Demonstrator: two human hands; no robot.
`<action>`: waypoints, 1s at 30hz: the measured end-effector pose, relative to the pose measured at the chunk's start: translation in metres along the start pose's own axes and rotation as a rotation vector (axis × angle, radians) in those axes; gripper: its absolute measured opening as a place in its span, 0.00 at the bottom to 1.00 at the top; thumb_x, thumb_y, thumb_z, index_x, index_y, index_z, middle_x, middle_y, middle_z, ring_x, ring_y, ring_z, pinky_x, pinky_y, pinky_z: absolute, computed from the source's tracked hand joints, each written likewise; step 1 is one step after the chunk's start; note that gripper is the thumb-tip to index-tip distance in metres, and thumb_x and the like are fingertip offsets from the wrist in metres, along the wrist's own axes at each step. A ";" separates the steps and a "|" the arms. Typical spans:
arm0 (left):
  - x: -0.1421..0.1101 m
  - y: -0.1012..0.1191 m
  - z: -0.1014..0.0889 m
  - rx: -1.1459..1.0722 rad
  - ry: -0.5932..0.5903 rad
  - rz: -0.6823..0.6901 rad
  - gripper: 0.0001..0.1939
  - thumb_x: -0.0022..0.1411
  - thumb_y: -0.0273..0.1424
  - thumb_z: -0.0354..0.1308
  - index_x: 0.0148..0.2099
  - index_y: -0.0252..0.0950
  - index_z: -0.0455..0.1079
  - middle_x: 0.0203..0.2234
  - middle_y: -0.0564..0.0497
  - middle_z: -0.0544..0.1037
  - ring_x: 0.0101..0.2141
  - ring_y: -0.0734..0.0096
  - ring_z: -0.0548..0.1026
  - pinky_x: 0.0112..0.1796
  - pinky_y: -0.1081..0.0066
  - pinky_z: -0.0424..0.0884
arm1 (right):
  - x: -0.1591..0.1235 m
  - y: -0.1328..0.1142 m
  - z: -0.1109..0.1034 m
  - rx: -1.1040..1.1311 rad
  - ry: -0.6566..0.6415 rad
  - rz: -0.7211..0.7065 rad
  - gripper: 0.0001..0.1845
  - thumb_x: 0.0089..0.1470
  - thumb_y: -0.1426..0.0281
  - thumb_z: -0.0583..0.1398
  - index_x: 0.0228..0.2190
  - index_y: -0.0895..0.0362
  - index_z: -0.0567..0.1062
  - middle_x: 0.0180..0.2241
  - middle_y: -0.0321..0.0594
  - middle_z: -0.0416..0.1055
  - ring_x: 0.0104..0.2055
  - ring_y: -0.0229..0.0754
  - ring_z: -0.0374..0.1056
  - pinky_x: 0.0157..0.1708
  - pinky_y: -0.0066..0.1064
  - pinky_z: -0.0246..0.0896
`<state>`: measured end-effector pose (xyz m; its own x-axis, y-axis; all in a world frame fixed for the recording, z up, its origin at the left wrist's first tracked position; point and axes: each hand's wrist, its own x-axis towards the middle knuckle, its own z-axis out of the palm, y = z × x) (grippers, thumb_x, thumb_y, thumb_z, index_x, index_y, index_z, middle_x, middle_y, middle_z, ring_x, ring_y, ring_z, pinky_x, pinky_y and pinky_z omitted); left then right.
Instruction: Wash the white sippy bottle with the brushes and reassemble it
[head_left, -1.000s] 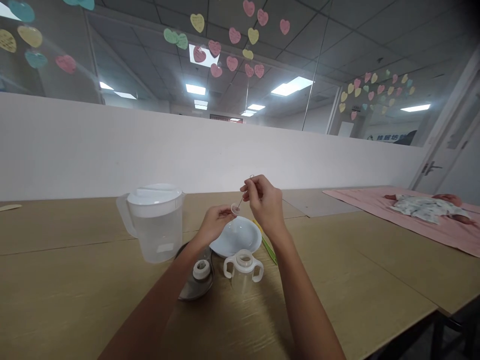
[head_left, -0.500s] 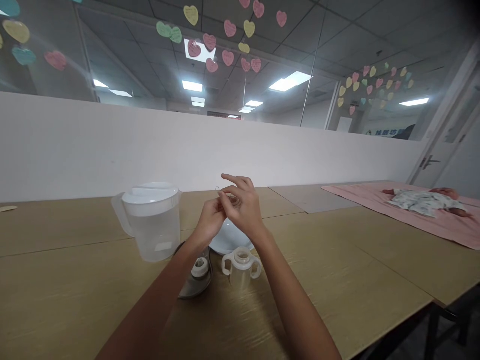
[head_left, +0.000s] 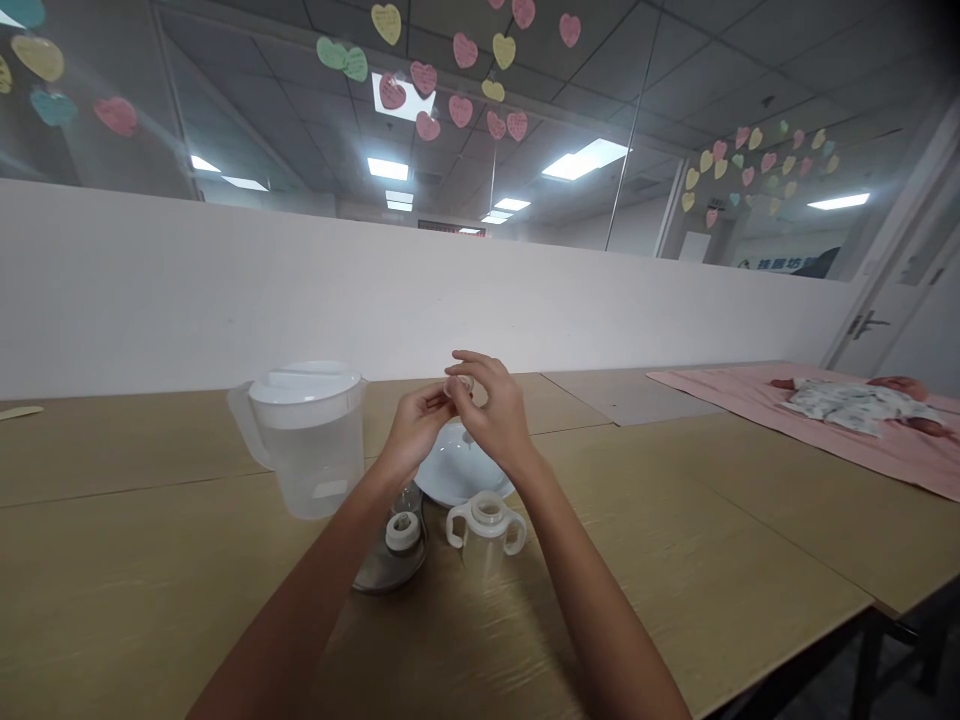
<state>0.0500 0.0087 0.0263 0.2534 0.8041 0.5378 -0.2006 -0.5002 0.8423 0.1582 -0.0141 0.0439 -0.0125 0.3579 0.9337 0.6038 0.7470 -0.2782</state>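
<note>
Since your right hand (head_left: 495, 405) has come in against your left hand (head_left: 415, 418), the two now meet over one small pale piece (head_left: 460, 383), where a second ago a gap lay between them, bridged by a thin wire with a looped end. That loop no longer shows, so I cannot tell whether you still have the wire or where it sits. Your left fingers look pinched on the piece at its near edge; your right thumb lies against it with the upper fingers lifted and spread, though how firmly that hand grasps cannot be told. For the work, it means both hands are now busy on this one piece, held up above the far side of the white bowl (head_left: 448, 468). Around it little has shifted: the two-handled cup (head_left: 484, 540) stands upright in front of the bowl, topless, the white ring (head_left: 403, 532) is on the metal tray (head_left: 384, 573) beside your left forearm, and the lidded jug (head_left: 315, 445) stands farther left.
</note>
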 end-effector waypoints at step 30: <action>-0.002 0.001 0.002 0.143 -0.059 0.080 0.13 0.52 0.36 0.59 0.38 0.34 0.75 0.35 0.48 0.78 0.38 0.64 0.73 0.40 0.70 0.68 | 0.009 -0.007 -0.032 -0.154 -0.196 0.057 0.08 0.54 0.70 0.52 0.29 0.55 0.71 0.29 0.37 0.72 0.31 0.39 0.66 0.31 0.29 0.57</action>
<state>0.0508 0.0056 0.0261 0.2983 0.7415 0.6010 -0.0869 -0.6060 0.7907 0.1798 -0.0340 0.0614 -0.1204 0.5103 0.8515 0.7224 0.6334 -0.2774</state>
